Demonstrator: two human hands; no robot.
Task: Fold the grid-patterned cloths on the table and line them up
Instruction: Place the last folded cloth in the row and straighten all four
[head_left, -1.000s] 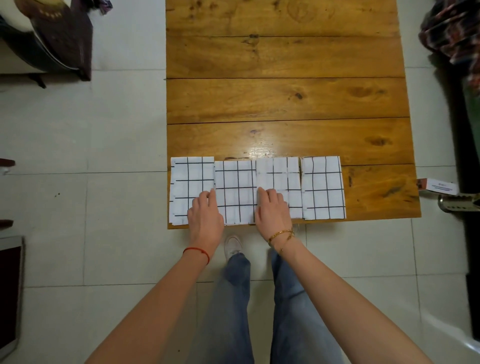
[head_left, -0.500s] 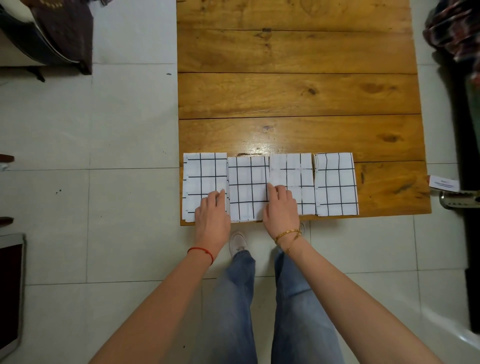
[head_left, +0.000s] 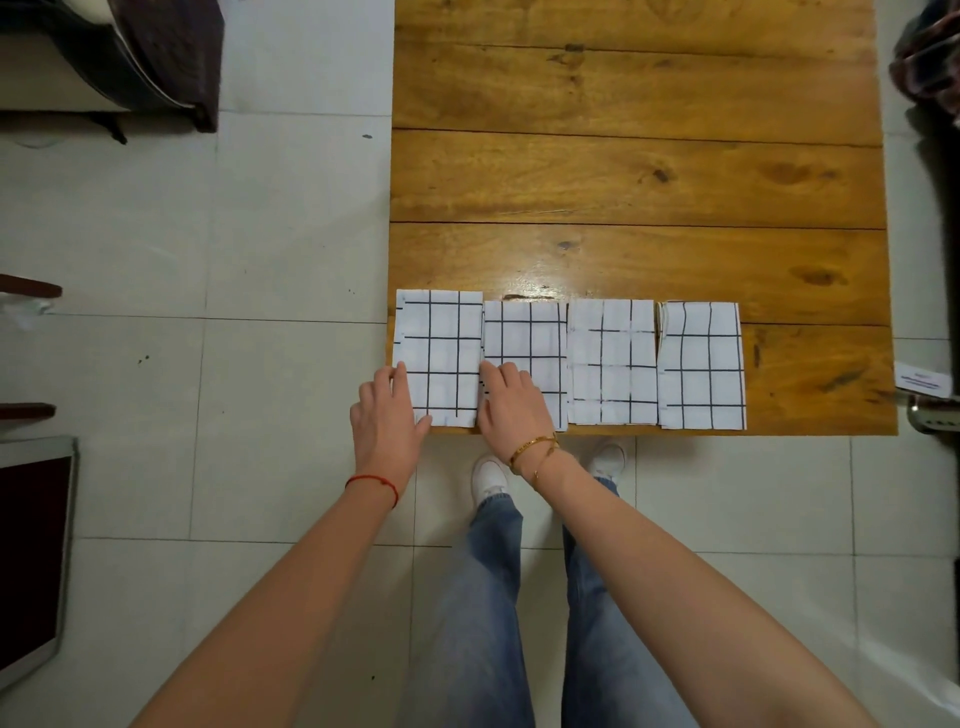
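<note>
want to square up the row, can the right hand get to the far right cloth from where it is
Probably yes. The right hand rests on the second cloth, and only the flat third cloth lies between it and the far right cloth; nothing stands in the way.

Pale square-tiled floor (head_left: 208, 234); glossy plank-built brown wooden surface (head_left: 639, 171), upper right; dark draped furniture (head_left: 156, 57), upper left corner.

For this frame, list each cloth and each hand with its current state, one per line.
Leftmost cloth: folded, flat at the table's near left corner, a hand on each side edge.
Second cloth: folded, flat, partly under the right hand.
Third cloth: folded, flat, untouched.
Rightmost cloth: folded, flat, untouched.
Left hand: open, fingers on the leftmost cloth's left edge.
Right hand: open, palm down at the seam of the first two cloths.
</note>
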